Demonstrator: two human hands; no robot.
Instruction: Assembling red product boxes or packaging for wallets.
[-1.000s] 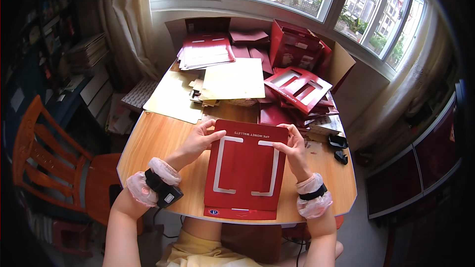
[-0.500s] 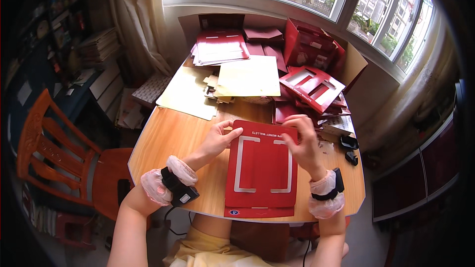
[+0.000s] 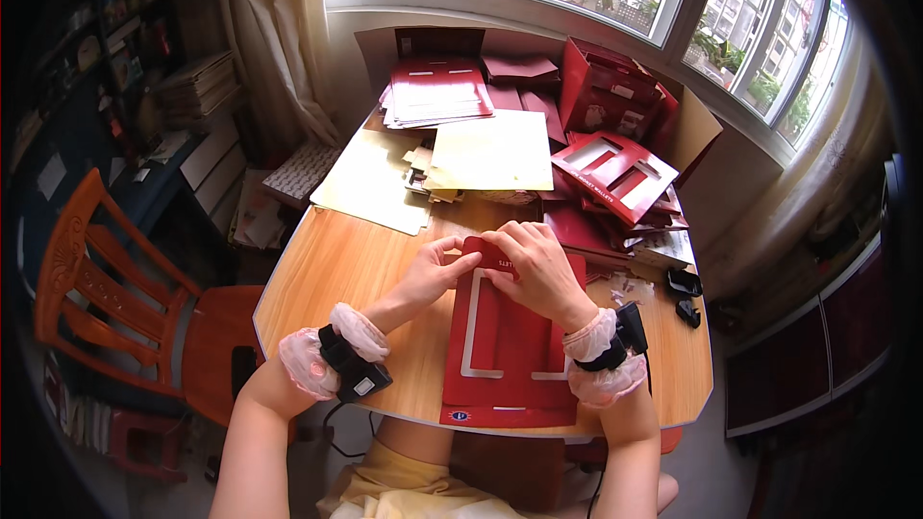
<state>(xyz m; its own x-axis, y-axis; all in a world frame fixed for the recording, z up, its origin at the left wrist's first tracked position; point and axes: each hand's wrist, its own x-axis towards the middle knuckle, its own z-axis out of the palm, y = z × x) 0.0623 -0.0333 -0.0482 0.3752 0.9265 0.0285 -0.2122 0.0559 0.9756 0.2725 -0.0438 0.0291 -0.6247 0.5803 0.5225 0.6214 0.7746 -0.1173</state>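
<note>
A flat red cardboard box [image 3: 510, 346] with white-edged cutouts lies near the table's front edge, in front of me. My left hand [image 3: 435, 274] pinches its far left corner between thumb and fingers. Beside it, my right hand [image 3: 535, 267] is closed over the far edge, fingers curled and thumb against the cardboard near the left thumb. Both hands almost touch there, and the right one covers much of the box's upper right part. Whatever lies right under the right fingertips is hidden.
Behind the hands lie pale yellow sheets [image 3: 495, 149] and a stack of red cardboard [image 3: 440, 91]. More red boxes [image 3: 615, 173] are heaped at the right, with black items [image 3: 685, 283] and paper scraps [image 3: 630, 288] nearer. A wooden chair [image 3: 144, 317] stands at the left.
My right hand has moved left along the box's far edge, from the right corner to beside my left hand, and closed there. My left hand keeps its hold on the corner.
</note>
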